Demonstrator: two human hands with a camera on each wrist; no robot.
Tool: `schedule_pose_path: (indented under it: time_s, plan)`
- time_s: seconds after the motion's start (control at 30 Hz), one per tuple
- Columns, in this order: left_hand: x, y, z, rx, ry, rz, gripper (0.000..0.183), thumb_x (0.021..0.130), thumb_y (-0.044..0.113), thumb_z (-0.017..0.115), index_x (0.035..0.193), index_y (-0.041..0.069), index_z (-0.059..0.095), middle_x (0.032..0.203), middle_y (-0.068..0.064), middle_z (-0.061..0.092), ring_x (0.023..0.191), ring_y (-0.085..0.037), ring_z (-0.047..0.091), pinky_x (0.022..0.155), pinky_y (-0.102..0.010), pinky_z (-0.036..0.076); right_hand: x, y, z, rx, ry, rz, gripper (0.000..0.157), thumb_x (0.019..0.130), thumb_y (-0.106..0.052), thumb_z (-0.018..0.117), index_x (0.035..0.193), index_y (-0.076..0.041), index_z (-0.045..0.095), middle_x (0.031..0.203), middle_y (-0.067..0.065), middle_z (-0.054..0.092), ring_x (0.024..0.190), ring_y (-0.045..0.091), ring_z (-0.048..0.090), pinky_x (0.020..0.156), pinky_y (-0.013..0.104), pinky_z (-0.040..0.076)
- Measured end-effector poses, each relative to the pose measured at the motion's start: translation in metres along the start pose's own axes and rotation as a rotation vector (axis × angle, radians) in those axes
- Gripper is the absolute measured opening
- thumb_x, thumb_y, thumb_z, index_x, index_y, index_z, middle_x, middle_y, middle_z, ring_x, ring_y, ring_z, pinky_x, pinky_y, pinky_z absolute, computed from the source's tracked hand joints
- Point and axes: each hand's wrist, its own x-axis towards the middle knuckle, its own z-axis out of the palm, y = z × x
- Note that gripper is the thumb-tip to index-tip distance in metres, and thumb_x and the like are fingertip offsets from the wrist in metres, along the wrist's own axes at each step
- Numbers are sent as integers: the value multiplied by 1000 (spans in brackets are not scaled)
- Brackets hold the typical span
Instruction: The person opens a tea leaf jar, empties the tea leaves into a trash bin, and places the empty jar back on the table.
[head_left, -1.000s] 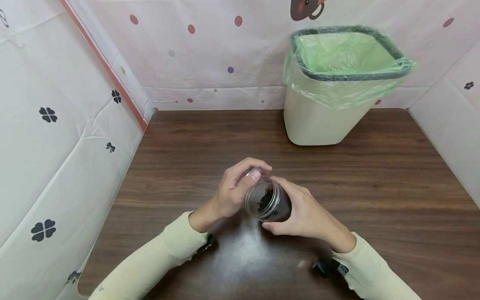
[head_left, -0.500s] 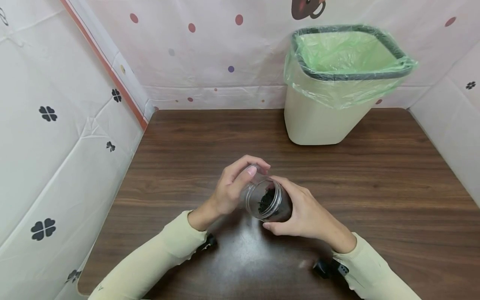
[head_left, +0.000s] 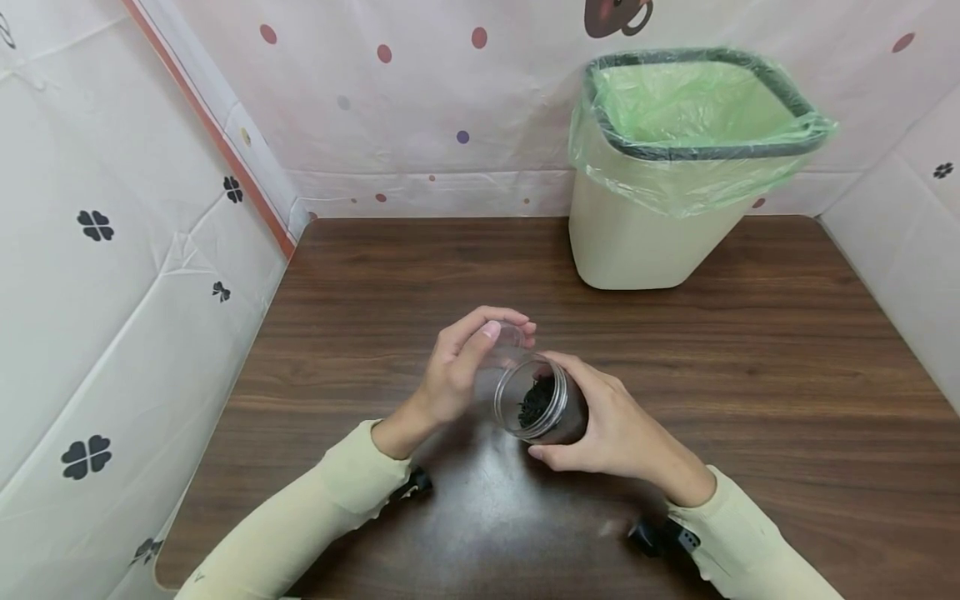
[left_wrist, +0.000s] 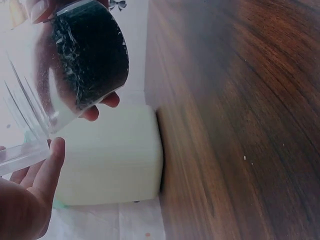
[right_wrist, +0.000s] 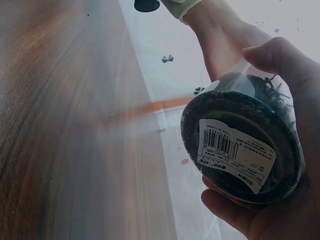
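Note:
My right hand (head_left: 618,425) grips a clear jar (head_left: 576,417), thumb on the near side and fingers round the far side. The jar is tilted, its open threaded mouth facing up and to the left. Dark, crinkled dried leaves (head_left: 536,402) lie packed at its bottom, also visible through the wall in the left wrist view. A white barcode label (right_wrist: 235,152) sticks to the jar's base. My left hand (head_left: 456,367) holds a clear round lid (left_wrist: 22,156) between thumb and fingers, just off the jar's mouth. Both are held above the wooden table (head_left: 390,275).
A cream trash bin (head_left: 637,233) with a green bag (head_left: 697,108) over its rim stands at the table's back right. Patterned cloth (head_left: 420,100) hangs behind and along both sides. A black wrist device (head_left: 648,537) sits under the right sleeve.
My left hand has drawn the lid up and left, widening the gap from the jar's mouth. The right hand and jar stay almost in place.

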Motion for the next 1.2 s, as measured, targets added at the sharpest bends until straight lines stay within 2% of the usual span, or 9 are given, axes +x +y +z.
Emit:
schedule_pose_path:
  time_s: [0.2,0.43,0.6,0.77,0.87,0.97,1.0,1.13,1.2]
  plan:
    - [0,1,-2,-1,14,-50,41,106,25,42,126,-5,63,121,-25,66,108,-31,68,83,-48,57,-2,1,-1,-7,18,8,95,64,-38,92,145,-18,46,123,-7,63,105,10,62,88,38,52]
    - [-1,1,-4,-11,32,-59,43,108,21,42,131,-9,60,121,-26,66,109,-35,68,84,-46,57,-3,2,-2,-4,14,29,99,62,-40,95,145,-22,45,123,-7,62,108,9,61,89,38,52]
    - [-1,-1,-9,-17,47,-73,41,109,20,42,132,-9,60,121,-28,66,108,-35,68,81,-46,58,-4,3,-2,-8,18,35,97,63,-39,94,145,-22,46,123,-7,63,106,10,61,89,38,52]
    - [-1,-3,-11,7,64,-85,41,109,24,42,130,-5,63,117,-23,69,101,-34,71,77,-46,59,-5,3,-2,-11,21,46,95,64,-39,93,145,-22,46,123,-7,62,106,11,61,88,40,52]
    - [-1,-3,-12,43,92,-85,40,110,24,42,126,-4,65,114,-20,71,95,-33,72,72,-46,60,-5,4,-3,-15,21,53,96,64,-39,93,145,-22,46,123,-8,62,107,11,61,88,40,52]
    - [0,-5,-14,120,139,-80,37,110,22,43,121,-3,68,105,-17,72,85,-29,72,66,-43,60,-5,4,-3,-17,22,53,96,63,-40,93,145,-22,46,123,-8,63,107,11,61,89,40,52]
    - [0,-5,-15,169,157,-76,36,110,22,43,119,-1,70,100,-14,72,83,-26,70,66,-40,59,-5,4,-4,-18,22,53,96,63,-40,93,146,-22,46,123,-8,62,107,11,61,89,40,52]
    - [-1,-8,-19,314,211,-72,32,108,18,46,115,2,74,98,-9,73,90,-16,66,80,-30,54,-6,5,-4,-29,24,61,96,63,-41,93,145,-22,47,124,-8,62,109,12,61,90,41,51]
    - [-1,-9,-20,349,223,-78,31,108,18,48,114,5,75,93,-7,72,83,-14,63,74,-27,50,-6,5,-5,-37,24,67,97,63,-42,93,146,-22,46,125,-8,62,110,12,60,91,42,51]
